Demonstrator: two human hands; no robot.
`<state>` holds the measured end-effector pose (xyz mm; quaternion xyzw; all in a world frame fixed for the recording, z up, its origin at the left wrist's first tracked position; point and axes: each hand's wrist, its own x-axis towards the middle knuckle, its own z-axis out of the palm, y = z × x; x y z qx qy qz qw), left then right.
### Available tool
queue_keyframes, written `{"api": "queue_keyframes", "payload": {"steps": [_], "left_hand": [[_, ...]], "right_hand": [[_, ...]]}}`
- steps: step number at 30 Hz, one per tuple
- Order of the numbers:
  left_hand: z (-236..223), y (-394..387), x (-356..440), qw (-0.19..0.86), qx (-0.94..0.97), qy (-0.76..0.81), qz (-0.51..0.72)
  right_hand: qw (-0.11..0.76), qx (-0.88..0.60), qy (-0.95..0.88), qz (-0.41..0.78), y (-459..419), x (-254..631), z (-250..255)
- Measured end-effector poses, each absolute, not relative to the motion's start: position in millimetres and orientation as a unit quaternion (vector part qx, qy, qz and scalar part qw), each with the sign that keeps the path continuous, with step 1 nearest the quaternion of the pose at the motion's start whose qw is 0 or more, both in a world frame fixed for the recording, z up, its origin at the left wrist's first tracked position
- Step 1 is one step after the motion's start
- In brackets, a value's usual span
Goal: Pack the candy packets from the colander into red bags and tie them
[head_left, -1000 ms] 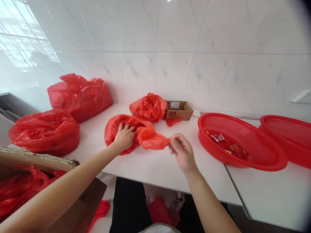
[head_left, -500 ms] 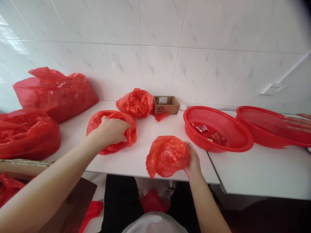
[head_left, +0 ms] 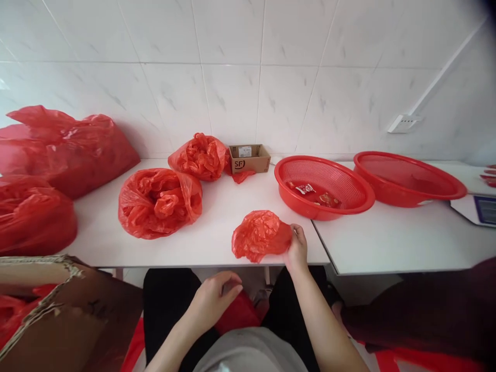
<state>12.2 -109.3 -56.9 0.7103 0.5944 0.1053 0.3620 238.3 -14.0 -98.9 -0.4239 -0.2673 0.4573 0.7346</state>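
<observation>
My right hand [head_left: 296, 250] is closed on the edge of a red plastic bag [head_left: 260, 235]. The bag gapes open above the table's front edge. My left hand [head_left: 215, 299] hovers over my lap with its fingers loosely curled and the thumb apart; I see nothing between them. Below it, a red thing [head_left: 236, 315] shows between my legs, partly hidden. On the table to the left stands a larger red plastic bag [head_left: 158, 204], stuffed with crumpled red plastic.
Red sieve baskets stand at right, the nearer [head_left: 325, 206] holding small packets [head_left: 306, 189]. A small cardboard box [head_left: 250, 161] and another red bag [head_left: 201, 157] sit by the wall. Big red bags [head_left: 65, 150] and a carton [head_left: 70, 310] are left. Someone's hand [head_left: 490, 175] is far right.
My left hand has left the larger red bag and come down over my lap. My right hand keeps hold of its bag. The other person's hand has moved off the far basket.
</observation>
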Motion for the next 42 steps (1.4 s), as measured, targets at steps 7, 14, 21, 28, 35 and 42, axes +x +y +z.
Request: {"api": "queue_keyframes", "payload": {"steps": [7, 14, 21, 28, 35, 42], "left_hand": [[-140, -134, -40, 0.408, 0.693, 0.594, -0.034], [-173, -133, -33, 0.413, 0.712, 0.565, -0.054], [-176, -113, -22, 0.412, 0.723, 0.550, -0.065], [-173, -102, -19, 0.409, 0.726, 0.549, -0.069], [-165, -97, -28, 0.408, 0.714, 0.564, -0.072], [-81, -77, -43, 0.523, 0.678, 0.517, -0.013]], "right_hand": [[0.733, -0.434, -0.270, 0.448, -13, 240, -100], [0.729, -0.434, -0.279, 0.450, -14, 238, -94], [0.718, -0.451, -0.291, 0.444, -12, 237, -93], [0.700, -0.477, -0.321, 0.424, -11, 238, -99], [0.698, -0.484, -0.328, 0.414, -14, 236, -101], [0.674, -0.500, -0.330, 0.431, -18, 233, -95]]}}
